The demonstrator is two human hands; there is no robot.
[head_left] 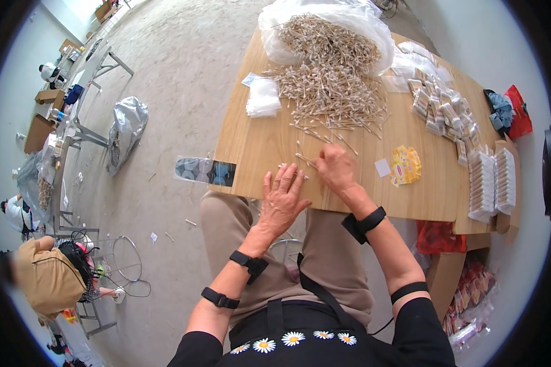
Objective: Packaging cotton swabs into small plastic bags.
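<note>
A big heap of wooden-stick cotton swabs (333, 92) spreads over the far middle of the wooden table (260, 144), spilling from a clear plastic bag (382, 37). My right hand (338, 166) is closed near the front edge, fingers curled down at the ends of a few loose cotton swabs (306, 160). Its fingertips are partly hidden. Beside it on the left, my left hand (281, 191) lies with fingers stretched out on the tabletop. White swab tips show at its fingertips; what lies beneath the palm is hidden.
A stack of clear small bags (264, 98) lies left of the heap. Yellow printed cards (406, 165) sit to the right, with packed swab bundles (444, 113) beyond and rows of packs (482, 183) at the right edge. A dark film strip (205, 170) overhangs the left edge.
</note>
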